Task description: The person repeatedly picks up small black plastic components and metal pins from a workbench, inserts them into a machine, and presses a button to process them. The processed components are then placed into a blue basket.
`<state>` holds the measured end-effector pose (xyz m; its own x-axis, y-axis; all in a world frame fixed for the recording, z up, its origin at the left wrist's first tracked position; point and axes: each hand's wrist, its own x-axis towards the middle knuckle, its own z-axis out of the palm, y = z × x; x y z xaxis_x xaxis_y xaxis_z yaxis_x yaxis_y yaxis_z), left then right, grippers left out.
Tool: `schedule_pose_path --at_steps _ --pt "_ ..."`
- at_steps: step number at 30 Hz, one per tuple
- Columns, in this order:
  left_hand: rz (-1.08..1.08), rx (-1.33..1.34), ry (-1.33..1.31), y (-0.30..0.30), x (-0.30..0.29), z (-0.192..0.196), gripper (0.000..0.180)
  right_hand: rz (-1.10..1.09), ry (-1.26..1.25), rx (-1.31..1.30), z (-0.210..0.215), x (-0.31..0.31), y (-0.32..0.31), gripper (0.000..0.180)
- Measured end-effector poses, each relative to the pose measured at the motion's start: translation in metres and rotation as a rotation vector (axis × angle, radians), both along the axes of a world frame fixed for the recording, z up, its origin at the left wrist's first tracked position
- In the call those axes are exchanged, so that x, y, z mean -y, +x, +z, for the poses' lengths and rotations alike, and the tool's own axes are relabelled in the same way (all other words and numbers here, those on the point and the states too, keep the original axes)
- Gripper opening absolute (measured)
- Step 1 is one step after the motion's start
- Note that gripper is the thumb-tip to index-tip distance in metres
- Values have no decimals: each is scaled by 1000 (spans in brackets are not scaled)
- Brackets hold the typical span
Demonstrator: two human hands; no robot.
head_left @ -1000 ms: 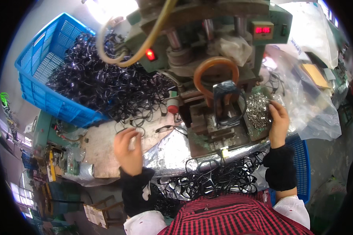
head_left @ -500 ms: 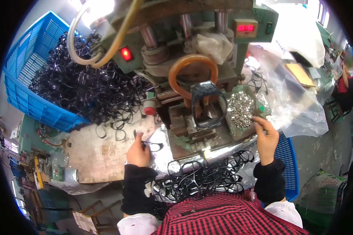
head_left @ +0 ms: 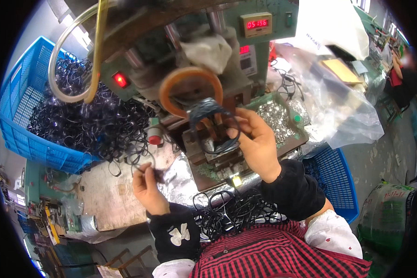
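At far left, a blue crate, open toward the right, with a heap of black frames, seemingly eyewear, running out onto the tabletop. Next, at the near edge of the heap, the left hand, thumb and fingers drawn close, a dark blurred shape just beside the fingertips; probably a frame, but gripped or merely near, cannot tell. Just beyond, a red button; then the press, with an orange ring above and a black loop in front of the work spot. Nearer, by the lap, a loose tangle of similar frames. Right of the loop, the right hand, reaching in from the near right, thumb and forefinger a narrow gap apart at the work spot; anything small between them, cannot tell. Farther right, a tray of tiny metal pieces. Step in hand, by judgement: placing or adjusting a small part in the press. Called for next, most likely: exact seating, right fingers well clear, then a frame from the left.
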<state>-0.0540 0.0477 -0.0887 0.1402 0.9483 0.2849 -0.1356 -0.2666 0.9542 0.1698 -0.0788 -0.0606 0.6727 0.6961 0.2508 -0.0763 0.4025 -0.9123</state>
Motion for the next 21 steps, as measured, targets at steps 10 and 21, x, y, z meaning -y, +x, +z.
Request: schedule_pose_path --at_steps 10,21 --pt "-285 167 462 40 25 107 8 14 -14 109 35 18 -26 43" --pt "-448 -168 241 80 65 109 11 -620 -579 1108 -52 45 87 13"
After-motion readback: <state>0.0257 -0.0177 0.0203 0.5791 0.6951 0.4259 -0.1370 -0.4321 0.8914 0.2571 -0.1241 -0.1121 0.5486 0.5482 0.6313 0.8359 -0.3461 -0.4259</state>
